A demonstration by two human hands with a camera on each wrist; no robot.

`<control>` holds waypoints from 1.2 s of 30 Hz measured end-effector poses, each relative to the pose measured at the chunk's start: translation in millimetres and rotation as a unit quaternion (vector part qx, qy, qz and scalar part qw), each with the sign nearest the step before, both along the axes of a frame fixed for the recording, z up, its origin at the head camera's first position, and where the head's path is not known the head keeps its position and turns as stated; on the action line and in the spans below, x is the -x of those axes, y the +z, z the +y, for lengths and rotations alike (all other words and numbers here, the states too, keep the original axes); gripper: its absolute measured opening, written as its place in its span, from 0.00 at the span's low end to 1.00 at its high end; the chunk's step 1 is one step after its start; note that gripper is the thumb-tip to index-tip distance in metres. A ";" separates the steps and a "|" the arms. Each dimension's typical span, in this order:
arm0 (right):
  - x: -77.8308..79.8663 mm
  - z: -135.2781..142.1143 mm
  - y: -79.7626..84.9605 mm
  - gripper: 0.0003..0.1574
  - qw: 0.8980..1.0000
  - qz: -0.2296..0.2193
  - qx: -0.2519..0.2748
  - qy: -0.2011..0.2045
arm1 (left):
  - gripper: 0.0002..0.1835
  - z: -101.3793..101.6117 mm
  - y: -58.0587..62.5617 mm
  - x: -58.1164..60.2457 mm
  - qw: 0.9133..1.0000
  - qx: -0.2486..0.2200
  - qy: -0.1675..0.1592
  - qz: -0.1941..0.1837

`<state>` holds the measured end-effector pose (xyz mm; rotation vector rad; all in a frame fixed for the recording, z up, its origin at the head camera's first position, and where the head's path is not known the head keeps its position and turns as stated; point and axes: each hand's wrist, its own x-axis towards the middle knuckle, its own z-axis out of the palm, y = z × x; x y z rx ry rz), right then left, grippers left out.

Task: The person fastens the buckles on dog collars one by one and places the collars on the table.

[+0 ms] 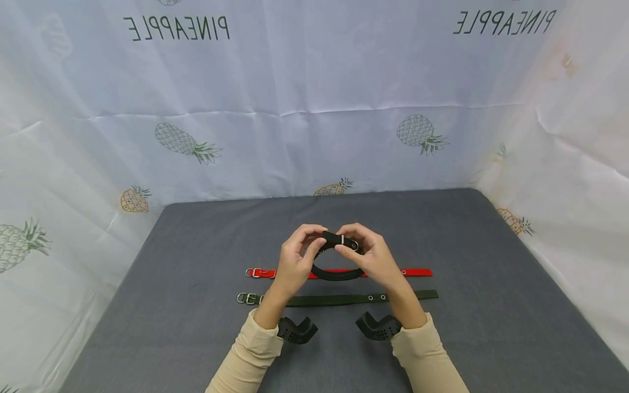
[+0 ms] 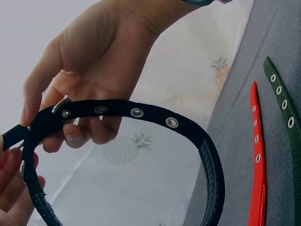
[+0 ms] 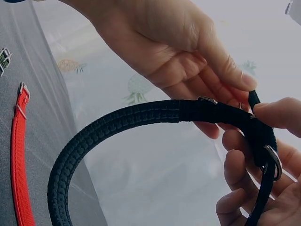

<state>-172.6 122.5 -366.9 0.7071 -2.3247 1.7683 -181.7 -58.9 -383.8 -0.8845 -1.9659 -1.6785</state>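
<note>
A black collar (image 1: 338, 274), bent into a loop, is held up above the table between both hands. My left hand (image 1: 296, 256) pinches the strap on the left of the overlap, thumb and fingers around the strap tip (image 3: 254, 98). At the right of the overlap, my right hand (image 1: 369, 252) grips the band between thumb and fingers. Metal eyelets (image 2: 137, 112) run along one side of the loop. In the right wrist view a metal ring (image 3: 273, 163) hangs by the right hand's fingers, and stitched padding (image 3: 75, 155) covers the far curve.
Behind the hands, a red collar (image 1: 420, 272) lies straight across the grey table (image 1: 196, 251). Nearer lies a dark green collar (image 1: 334, 300), its buckle to the left. Black wrist mounts (image 1: 297, 331) sit beneath the wrists. A pineapple-print curtain (image 1: 295, 153) encloses the back and sides.
</note>
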 end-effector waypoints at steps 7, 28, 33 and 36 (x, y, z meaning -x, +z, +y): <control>2.0 0.6 -0.8 0.12 1.000 -0.006 0.008 -0.004 | 0.10 -1.5 0.0 0.7 1.000 -0.012 0.002 0.002; 2.6 8.8 -2.8 0.10 0.999 -0.011 0.032 -0.008 | 0.19 -9.4 3.8 0.3 0.986 -0.090 -0.067 -0.120; 1.9 7.7 -3.3 0.10 0.999 0.001 0.039 0.013 | 0.14 -3.1 -0.2 -0.8 0.983 -0.034 -0.091 -0.156; 1.3 6.5 -2.3 0.11 0.999 -0.003 0.040 0.020 | 0.14 -1.7 -1.0 -0.8 0.981 -0.027 -0.101 -0.164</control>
